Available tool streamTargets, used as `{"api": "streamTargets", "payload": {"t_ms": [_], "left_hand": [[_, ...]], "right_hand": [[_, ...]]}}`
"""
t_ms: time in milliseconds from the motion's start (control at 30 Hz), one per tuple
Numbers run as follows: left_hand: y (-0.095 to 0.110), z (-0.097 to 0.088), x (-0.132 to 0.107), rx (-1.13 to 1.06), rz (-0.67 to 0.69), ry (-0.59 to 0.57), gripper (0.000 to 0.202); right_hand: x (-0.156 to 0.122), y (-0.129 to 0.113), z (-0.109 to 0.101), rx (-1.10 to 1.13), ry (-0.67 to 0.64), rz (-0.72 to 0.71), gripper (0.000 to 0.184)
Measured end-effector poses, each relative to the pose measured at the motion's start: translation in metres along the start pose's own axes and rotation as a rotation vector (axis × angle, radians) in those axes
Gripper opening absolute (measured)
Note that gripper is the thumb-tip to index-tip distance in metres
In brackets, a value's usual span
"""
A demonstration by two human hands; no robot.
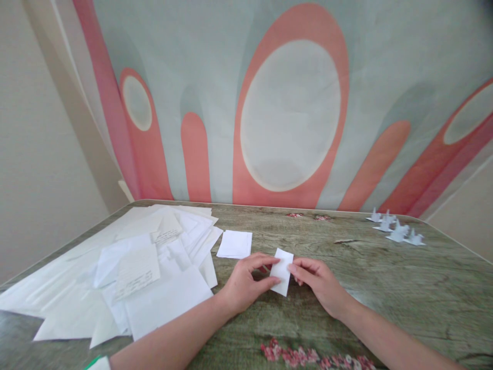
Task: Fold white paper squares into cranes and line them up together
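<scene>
A small white folded piece of paper (283, 272) is held upright between both hands, just above the wooden-look table. My left hand (248, 280) pinches its left edge between thumb and fingers. From the other side, my right hand (318, 282) grips the right edge, its thumb on the near face. Behind my left hand lies a small stack of square white paper (234, 244). Farther right, several folded paper figures (398, 230) with pointed tips stand in a group, apart from both hands.
Loose white sheets (169, 298) spread in an overlapping pile over the table's left side, some with handwriting (138, 272). The table (404, 298) has printed pink flowers (296, 354) near its front. A patterned coral and grey-green backdrop (219, 67) rises behind the table's far edge.
</scene>
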State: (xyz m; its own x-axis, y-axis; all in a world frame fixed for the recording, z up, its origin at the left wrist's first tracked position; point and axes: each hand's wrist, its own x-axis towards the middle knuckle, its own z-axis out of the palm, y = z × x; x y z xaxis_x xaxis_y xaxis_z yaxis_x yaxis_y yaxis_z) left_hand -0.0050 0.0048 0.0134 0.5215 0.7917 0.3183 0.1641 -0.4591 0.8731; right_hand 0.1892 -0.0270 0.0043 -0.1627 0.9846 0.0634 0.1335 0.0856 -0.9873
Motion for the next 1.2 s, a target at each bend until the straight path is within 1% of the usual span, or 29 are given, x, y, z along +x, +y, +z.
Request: {"api": "streamTargets", "payload": {"t_ms": [267,400,500,600,733,800,967,1067,1200], "left_hand": [[-0.004,0.002,0.000,0.066,0.034,0.063,0.023],[-0.003,0.002,-0.001,0.080,0.054,0.098,0.020],[-0.001,0.001,0.002,0.073,0.067,0.117,0.020],[0.004,0.000,0.009,0.067,0.078,0.085,0.023],[0.011,0.002,0.023,0.058,0.089,-0.042,0.038],[0.010,0.007,0.029,0.042,0.084,-0.067,0.041],[0.000,0.019,0.035,-0.040,0.049,-0.025,0.036],[-0.006,0.020,0.034,-0.077,0.043,-0.032,0.034],[-0.009,0.017,0.032,-0.038,0.032,-0.037,0.029]], "right_hand": [[-0.001,0.000,0.000,-0.055,-0.017,-0.027,0.035],[0.000,0.003,0.001,-0.128,-0.049,-0.084,0.028],[-0.001,0.001,0.003,-0.246,-0.003,-0.180,0.023],[-0.002,-0.003,0.002,-0.317,0.071,-0.230,0.026],[0.001,-0.005,-0.004,-0.272,0.134,-0.230,0.028],[0.003,-0.004,-0.007,-0.235,0.148,-0.219,0.028],[0.006,-0.005,-0.010,-0.184,0.161,-0.189,0.027],[0.007,-0.002,-0.010,-0.180,0.161,-0.170,0.026],[0.010,0.004,-0.012,-0.140,0.183,-0.112,0.019]]}}
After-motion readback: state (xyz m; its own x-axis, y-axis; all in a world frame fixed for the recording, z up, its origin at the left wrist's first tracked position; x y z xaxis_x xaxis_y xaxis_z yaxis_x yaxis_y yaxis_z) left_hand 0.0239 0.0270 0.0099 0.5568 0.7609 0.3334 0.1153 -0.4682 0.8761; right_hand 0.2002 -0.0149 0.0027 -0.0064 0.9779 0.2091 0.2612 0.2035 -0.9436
